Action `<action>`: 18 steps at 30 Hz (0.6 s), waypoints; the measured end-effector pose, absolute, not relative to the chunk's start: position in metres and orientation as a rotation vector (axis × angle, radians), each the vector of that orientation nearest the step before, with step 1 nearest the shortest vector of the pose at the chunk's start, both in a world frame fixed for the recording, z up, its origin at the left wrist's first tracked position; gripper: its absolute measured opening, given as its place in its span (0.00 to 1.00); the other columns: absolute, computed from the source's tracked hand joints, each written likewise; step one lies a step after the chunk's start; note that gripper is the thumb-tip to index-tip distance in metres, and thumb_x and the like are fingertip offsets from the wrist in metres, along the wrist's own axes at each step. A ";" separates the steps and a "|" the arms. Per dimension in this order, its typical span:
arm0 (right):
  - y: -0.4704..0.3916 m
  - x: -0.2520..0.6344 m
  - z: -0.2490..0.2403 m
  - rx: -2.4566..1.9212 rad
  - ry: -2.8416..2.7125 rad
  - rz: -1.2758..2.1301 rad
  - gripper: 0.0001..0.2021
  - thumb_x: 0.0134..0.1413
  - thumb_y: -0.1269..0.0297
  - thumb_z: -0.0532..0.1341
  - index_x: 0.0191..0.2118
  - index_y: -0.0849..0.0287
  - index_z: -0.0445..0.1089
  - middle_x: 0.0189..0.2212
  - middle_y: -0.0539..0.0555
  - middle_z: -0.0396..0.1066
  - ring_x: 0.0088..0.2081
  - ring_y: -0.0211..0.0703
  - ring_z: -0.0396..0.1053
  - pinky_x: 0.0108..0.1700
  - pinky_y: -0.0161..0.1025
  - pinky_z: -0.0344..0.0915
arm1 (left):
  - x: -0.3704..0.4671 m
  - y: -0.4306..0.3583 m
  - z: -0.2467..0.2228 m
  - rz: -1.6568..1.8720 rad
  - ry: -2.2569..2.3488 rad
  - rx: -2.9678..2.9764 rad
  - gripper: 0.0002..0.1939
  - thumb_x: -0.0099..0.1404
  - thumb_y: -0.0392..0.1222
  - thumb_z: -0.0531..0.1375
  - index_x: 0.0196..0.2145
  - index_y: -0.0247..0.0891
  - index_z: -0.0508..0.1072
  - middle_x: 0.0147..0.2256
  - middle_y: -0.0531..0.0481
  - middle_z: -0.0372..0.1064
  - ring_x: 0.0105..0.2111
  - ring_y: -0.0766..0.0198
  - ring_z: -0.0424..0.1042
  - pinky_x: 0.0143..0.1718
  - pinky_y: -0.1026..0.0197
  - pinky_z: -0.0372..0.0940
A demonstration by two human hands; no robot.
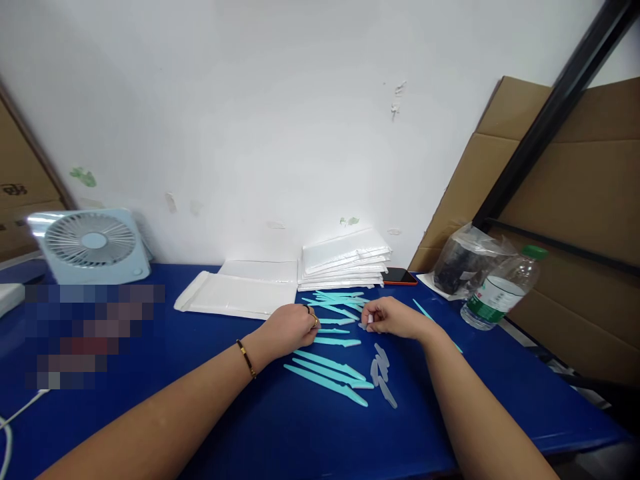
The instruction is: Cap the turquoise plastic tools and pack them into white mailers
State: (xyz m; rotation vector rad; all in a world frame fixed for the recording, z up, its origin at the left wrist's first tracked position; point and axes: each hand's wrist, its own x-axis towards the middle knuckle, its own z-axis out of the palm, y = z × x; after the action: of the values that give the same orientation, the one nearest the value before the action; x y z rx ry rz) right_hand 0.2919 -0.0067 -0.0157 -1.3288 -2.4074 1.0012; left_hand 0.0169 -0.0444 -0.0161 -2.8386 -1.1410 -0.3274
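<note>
Bench point(300, 440), centre area.
Left hand point(295, 328) and right hand point(393, 317): fingers curled; whether either grip holds anything cannot be told. Turquoise tools point(327, 385): between back and front edges. Clear caps point(387, 393): beside the frontmost tools' right ends.

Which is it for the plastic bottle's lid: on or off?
On: the green lid sits over the neck of the plastic bottle.
</note>
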 end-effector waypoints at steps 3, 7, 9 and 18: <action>-0.007 0.287 -0.018 -1.294 -2.397 0.971 0.09 0.44 0.62 0.62 0.32 0.61 0.71 0.23 0.50 0.68 0.26 0.37 0.66 0.27 0.31 0.62 | 0.015 -0.041 -0.020 -0.412 -1.148 -2.883 0.10 0.61 0.36 0.52 0.25 0.37 0.70 0.25 0.51 0.68 0.28 0.65 0.68 0.32 0.65 0.61; -0.009 0.278 -0.019 -1.239 -2.386 1.014 0.11 0.47 0.61 0.61 0.35 0.61 0.73 0.24 0.52 0.70 0.26 0.38 0.67 0.28 0.33 0.64 | 0.013 -0.038 -0.024 -0.460 -1.159 -2.920 0.09 0.61 0.37 0.52 0.28 0.38 0.72 0.27 0.50 0.69 0.30 0.64 0.69 0.33 0.65 0.61; -0.011 0.274 -0.018 -1.224 -2.387 1.002 0.11 0.47 0.62 0.60 0.36 0.61 0.73 0.25 0.53 0.71 0.26 0.38 0.68 0.28 0.33 0.64 | 0.013 -0.038 -0.026 -0.481 -1.156 -2.934 0.09 0.61 0.37 0.52 0.28 0.38 0.72 0.28 0.50 0.69 0.31 0.64 0.69 0.33 0.65 0.61; -0.018 0.261 -0.018 -1.169 -2.395 0.929 0.07 0.47 0.64 0.60 0.33 0.60 0.73 0.24 0.51 0.71 0.26 0.38 0.69 0.28 0.32 0.63 | 0.013 -0.037 -0.028 -0.469 -1.118 -2.934 0.09 0.62 0.37 0.51 0.30 0.38 0.71 0.29 0.50 0.69 0.32 0.63 0.68 0.33 0.64 0.60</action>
State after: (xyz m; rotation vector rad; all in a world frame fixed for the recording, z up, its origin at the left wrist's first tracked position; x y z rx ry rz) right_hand 0.2609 -0.0175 -0.0183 -1.1685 -2.3951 0.9286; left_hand 0.0134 -0.0368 -0.0282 -2.9337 -1.1178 -0.4691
